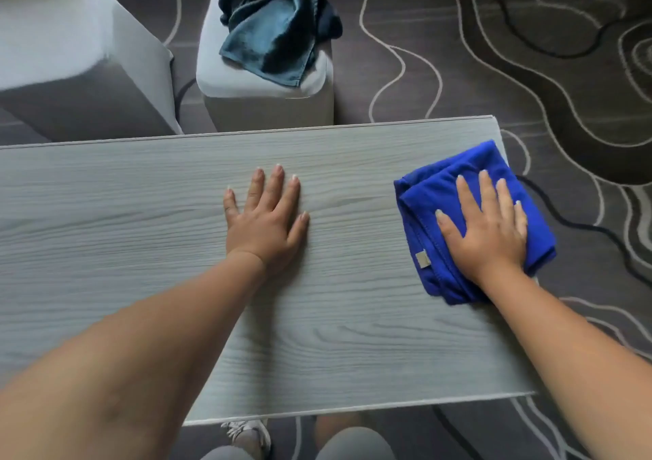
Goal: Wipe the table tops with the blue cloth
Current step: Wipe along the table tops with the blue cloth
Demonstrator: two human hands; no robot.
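We have the folded bright blue microfibre cloth point(455, 212) lying flat under our right hand point(488, 226), at the right end of the pale grey wood-grain table point(141, 247). The cloth's outer corner hangs just over the table's right edge, and a small pale tag on its hem shows beside the heel of that hand. Our right hand is spread wide, fingers splayed and palm pressing down on the cloth; it pins the cloth rather than gripping it. Our left hand point(266, 219) lies well apart from the cloth toward the middle of the table, also flat and open, fingers spread, holding nothing; we judge that it steadies us.

We judge that we are in the wiping itself, working the right end of the table top. The long stretch of table beyond our left hand looks bare, though we cannot tell which parts are already wiped. The next move seems to call for keeping even pressure through the palm and drawing the cloth back across the surface toward the left hand, then lifting that hand out of the way so the cloth can pass.

Beyond the far edge, ahead of our left hand, a dark teal cloth point(271, 39) lies bunched on a pale grey upholstered stool point(225, 82), standing on dark patterned carpet point(529, 53).
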